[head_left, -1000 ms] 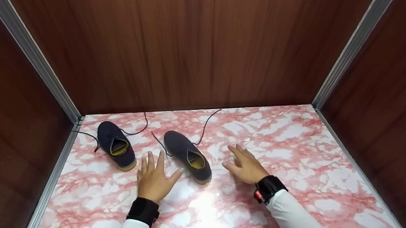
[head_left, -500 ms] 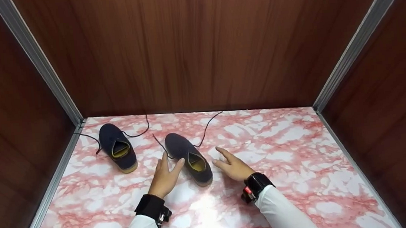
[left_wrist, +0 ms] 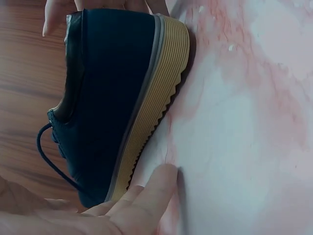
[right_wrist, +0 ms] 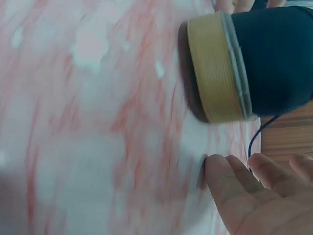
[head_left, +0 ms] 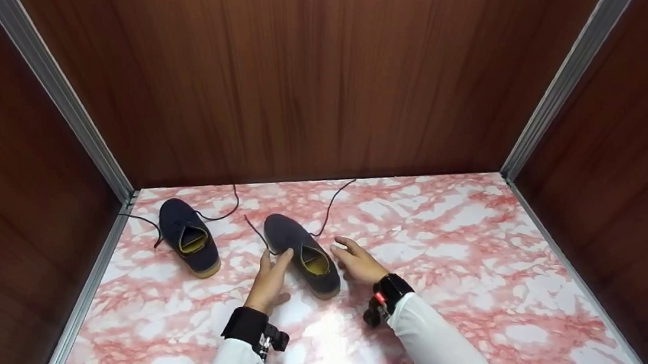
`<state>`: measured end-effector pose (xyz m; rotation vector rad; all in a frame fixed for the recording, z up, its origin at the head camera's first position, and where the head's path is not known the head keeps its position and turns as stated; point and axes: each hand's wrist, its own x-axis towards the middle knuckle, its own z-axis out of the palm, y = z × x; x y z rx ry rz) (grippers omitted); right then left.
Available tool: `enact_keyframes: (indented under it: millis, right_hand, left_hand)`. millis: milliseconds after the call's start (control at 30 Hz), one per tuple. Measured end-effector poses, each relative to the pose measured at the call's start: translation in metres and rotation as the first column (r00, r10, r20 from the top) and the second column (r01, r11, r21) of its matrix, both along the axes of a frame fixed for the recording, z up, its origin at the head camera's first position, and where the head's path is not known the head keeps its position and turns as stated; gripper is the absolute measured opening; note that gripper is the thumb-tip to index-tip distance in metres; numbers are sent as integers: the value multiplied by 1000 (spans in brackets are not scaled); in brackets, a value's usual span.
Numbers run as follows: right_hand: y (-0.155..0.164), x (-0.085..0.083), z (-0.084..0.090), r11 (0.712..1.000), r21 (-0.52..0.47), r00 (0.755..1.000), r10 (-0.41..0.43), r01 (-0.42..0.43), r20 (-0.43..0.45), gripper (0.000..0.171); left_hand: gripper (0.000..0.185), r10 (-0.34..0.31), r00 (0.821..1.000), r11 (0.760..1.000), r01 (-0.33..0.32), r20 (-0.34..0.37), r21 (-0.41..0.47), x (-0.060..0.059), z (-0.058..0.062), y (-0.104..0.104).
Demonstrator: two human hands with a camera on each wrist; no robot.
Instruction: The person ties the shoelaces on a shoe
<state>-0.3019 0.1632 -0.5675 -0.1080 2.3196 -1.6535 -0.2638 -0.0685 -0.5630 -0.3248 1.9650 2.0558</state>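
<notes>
A dark navy lace-up shoe (head_left: 286, 231) with a yellow insole lies on the floor, its toe pointing away and to the left. My left hand (head_left: 268, 283) is at its left side, fingers extended and thumb near the shoe's edge; whether they touch it I cannot tell. On the other side, my right hand (head_left: 360, 263) reaches in with loosely bent fingers, a small gap from the shoe. The left wrist view shows the shoe's ribbed tan sole (left_wrist: 146, 112) beside the left fingers. In the right wrist view the heel (right_wrist: 215, 68) stands apart from the right fingers.
A matching navy shoe (head_left: 173, 217) lies to the left, its laces loose. The middle shoe's laces (head_left: 327, 212) spread out as well. Red-and-white marbled flooring (head_left: 454, 241) lies between brown wood-grain walls (head_left: 302, 77) with grey metal corner strips.
Both hands have moved inward, the left to the right and the right to the left, coming up to the middle shoe. Their spread fingers have turned toward its sides. Both shoes lie as before.
</notes>
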Motion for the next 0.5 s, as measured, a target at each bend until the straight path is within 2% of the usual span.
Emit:
enact_keyframes:
  millis: [100,300,500]
  right_hand:
    - [-6,-1,0,999,-30,1000,18,-17,25,69]
    - [-12,-2,0,994,102,997,44,-37,-69,64]
    - [-11,-3,-5,997,35,997,72,-72,-21,60]
  left_hand:
    - [100,4,1000,999,-5,26,48,-1,-2,3]
    - [91,-19,999,992,15,31,128,-3,-8,8]
    - [76,-66,998,986,68,-17,154,-5,-12,14]
